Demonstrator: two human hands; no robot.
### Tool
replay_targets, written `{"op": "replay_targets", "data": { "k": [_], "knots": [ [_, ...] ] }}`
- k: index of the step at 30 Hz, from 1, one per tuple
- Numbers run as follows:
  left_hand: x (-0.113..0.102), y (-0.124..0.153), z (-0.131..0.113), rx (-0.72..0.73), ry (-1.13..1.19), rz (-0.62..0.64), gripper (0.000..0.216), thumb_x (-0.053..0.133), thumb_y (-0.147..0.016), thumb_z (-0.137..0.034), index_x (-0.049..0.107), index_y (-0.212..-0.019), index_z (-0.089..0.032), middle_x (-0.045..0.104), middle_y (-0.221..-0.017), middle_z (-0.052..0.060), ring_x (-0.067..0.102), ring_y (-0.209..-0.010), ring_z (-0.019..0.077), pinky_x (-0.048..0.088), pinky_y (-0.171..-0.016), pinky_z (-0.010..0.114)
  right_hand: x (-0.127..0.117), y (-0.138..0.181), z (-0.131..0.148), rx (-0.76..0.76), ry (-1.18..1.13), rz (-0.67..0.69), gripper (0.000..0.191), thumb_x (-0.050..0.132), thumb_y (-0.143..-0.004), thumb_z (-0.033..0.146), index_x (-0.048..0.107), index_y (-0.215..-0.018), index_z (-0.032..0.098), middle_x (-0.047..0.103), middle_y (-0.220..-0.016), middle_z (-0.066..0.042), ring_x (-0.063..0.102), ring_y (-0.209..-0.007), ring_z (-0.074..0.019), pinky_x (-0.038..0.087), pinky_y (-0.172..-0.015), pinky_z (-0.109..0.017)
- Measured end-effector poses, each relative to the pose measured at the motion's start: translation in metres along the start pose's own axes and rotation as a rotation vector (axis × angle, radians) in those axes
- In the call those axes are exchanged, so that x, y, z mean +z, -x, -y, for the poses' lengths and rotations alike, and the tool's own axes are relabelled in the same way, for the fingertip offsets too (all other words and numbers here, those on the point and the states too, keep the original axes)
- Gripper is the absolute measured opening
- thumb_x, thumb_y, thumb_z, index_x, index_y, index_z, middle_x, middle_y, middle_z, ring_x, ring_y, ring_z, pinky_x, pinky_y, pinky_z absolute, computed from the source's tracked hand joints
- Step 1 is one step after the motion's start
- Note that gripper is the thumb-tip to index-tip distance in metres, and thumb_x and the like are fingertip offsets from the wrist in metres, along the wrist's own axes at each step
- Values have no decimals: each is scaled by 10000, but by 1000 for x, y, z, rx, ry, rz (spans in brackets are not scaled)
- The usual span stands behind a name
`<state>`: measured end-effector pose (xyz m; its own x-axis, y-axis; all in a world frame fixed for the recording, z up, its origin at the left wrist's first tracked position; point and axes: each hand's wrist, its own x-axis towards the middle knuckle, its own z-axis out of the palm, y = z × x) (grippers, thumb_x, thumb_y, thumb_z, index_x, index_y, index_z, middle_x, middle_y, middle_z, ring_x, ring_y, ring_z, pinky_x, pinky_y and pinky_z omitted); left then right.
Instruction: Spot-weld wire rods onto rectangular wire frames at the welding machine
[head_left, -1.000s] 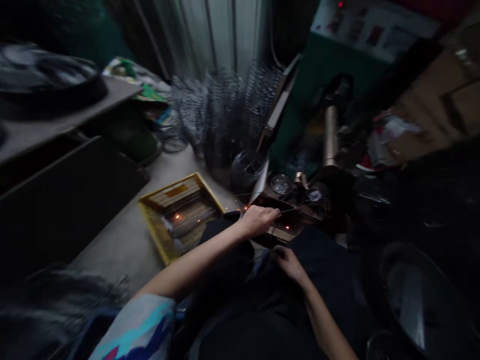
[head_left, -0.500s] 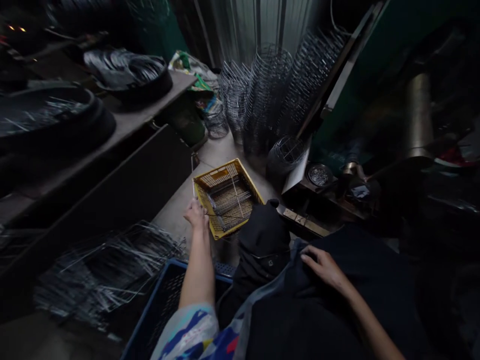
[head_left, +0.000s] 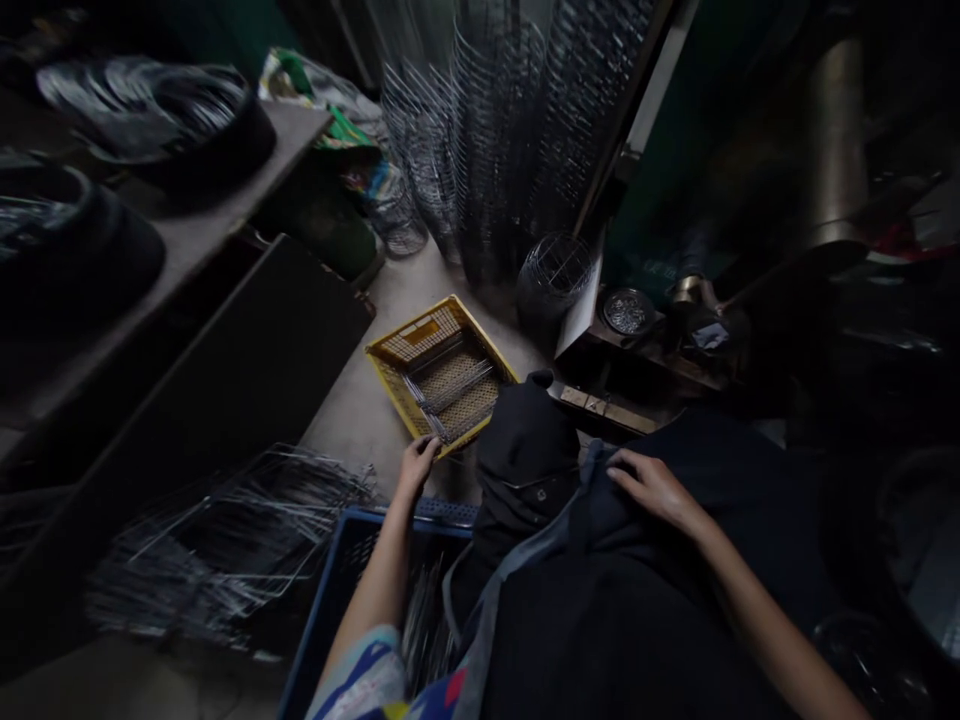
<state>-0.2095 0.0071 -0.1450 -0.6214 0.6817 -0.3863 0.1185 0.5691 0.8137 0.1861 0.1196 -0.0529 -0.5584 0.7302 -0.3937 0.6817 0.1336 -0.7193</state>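
Note:
My left hand (head_left: 417, 468) is at the near corner of a yellow plastic crate (head_left: 388, 385), fingers curled together. Whether they grip the crate's rim or some thin wire cannot be made out. Inside the crate lie several bundles of thin metal rods (head_left: 461, 385). My right hand (head_left: 651, 485) rests on the dark cloth over my leg (head_left: 735, 500), thumb and fingers slightly apart and holding nothing visible. Below my left forearm stands a blue crate (head_left: 330, 580) with thin metal wires (head_left: 431, 620) in it.
A heap of bent wire pieces (head_left: 225, 550) lies on the left floor. Round black containers (head_left: 187, 140) of wire stand on a bench (head_left: 277, 150). Stacked wire frames (head_left: 495, 150) lean at the back. A bowl of small metal pieces (head_left: 628, 312) sits beside machinery at right.
My left hand has moved down along the yellow crate to its near corner. The thin pale rod it held upright is no longer visible. My right hand stays on my leg; the view has shifted.

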Motion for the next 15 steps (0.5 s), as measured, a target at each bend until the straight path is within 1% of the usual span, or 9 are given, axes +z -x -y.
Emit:
{"op": "replay_targets", "data": {
  "k": [2, 4, 6, 7, 8, 9, 10, 12, 15],
  "knots": [
    [-5, 14, -14, 67, -5, 140, 491, 688, -747, -597, 698, -864, -121, 696, -813, 74, 634, -823, 228, 513, -760, 331, -1, -1, 3, -44, 19, 9, 236, 539, -901, 372, 697, -999, 226, 732, -977, -63, 673, -916, -252, 474, -818, -345],
    [-1, 34, -32, 177, -35, 333, 436, 720, -717, -575, 715, -843, -158, 696, -836, 63, 629, -852, 223, 498, -806, 322, -4, 0, 5, -87, 22, -4, 237, 544, -904, 358, 698, -1031, 231, 732, -1007, -65, 672, -932, -246, 475, -841, -344],
    [11, 56, -46, 367, -135, 511, 344, 731, -735, -512, 708, -841, -185, 673, -859, 61, 613, -864, 214, 485, -821, 317, -12, 6, 4, -103, 23, -50, 233, 545, -907, 343, 697, -1048, 236, 730, -1033, -65, 669, -954, -242, 473, -861, -342],
    [19, 66, -51, 475, -203, 553, 302, 714, -761, -481, 696, -844, -192, 655, -869, 65, 599, -863, 212, 481, -816, 318, -17, 11, 2, -101, 25, -82, 231, 545, -908, 337, 696, -1051, 236, 729, -1041, -66, 667, -964, -240, 472, -867, -341],
    [27, 76, -54, 575, -273, 557, 265, 684, -791, -455, 680, -846, -196, 633, -871, 68, 581, -855, 211, 478, -805, 322, -24, 16, -1, -93, 27, -116, 230, 546, -908, 332, 696, -1052, 234, 728, -1044, -66, 666, -968, -239, 472, -871, -340],
    [34, 84, -56, 648, -334, 530, 237, 648, -817, -436, 663, -837, -200, 611, -866, 70, 563, -842, 212, 475, -790, 325, -31, 23, -5, -82, 29, -155, 229, 548, -908, 329, 696, -1051, 231, 728, -1043, -66, 666, -967, -239, 472, -871, -341],
    [38, 89, -58, 686, -375, 491, 221, 620, -832, -421, 646, -814, -202, 593, -852, 70, 547, -824, 213, 473, -772, 328, -39, 30, -9, -72, 30, -195, 229, 548, -908, 327, 697, -1050, 228, 728, -1043, -66, 666, -965, -238, 474, -870, -342],
    [40, 95, -66, 713, -397, 485, 215, 582, -848, -406, 621, -782, -204, 583, -838, 71, 534, -808, 215, 473, -768, 332, -57, 48, -20, -53, 32, -281, 232, 551, -909, 336, 701, -1049, 227, 729, -1041, -63, 668, -954, -235, 479, -861, -342],
    [31, 86, -92, 647, -344, 589, 264, 589, -848, -449, 615, -777, -196, 595, -795, 54, 548, -774, 204, 479, -748, 306, -88, 81, -43, 12, 48, -476, 257, 554, -913, 371, 704, -1063, 225, 732, -1027, -55, 670, -911, -223, 484, -822, -327]
  ]
}}
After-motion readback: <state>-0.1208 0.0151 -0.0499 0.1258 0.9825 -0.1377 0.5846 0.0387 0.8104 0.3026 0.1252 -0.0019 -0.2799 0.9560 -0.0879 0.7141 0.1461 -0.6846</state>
